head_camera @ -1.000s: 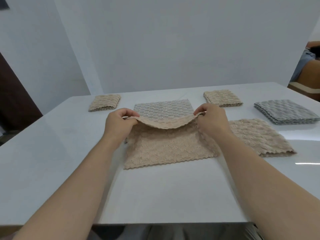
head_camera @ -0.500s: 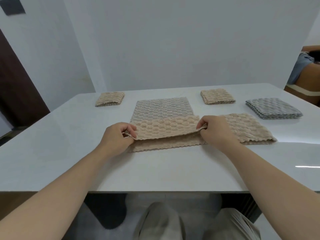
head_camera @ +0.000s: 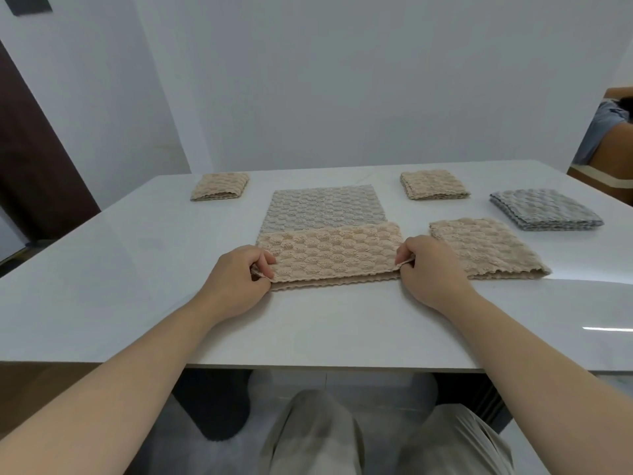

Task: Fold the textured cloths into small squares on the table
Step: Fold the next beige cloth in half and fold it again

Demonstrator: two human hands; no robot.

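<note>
A beige textured cloth (head_camera: pixel 330 252) lies folded in half on the white table (head_camera: pixel 137 269), its upper layer reaching almost to the near edge of the lower layer. My left hand (head_camera: pixel 239 279) pinches its near left corner. My right hand (head_camera: pixel 428 269) pinches its near right corner. Behind it a grey textured cloth (head_camera: pixel 323 209) lies flat and unfolded, partly covered by the beige one.
Two small folded beige squares lie at the back, one on the left (head_camera: pixel 221 186) and one on the right (head_camera: pixel 433 184). A larger beige cloth (head_camera: pixel 483 246) lies to the right, a stack of grey cloths (head_camera: pixel 544 209) beyond it. Another person (head_camera: pixel 609 132) is at the far right.
Both hands have drawn the far edge of the beige cloth toward me and laid it down over the near edge, so the cloth is now folded in half. The grey cloth behind has come into view.
</note>
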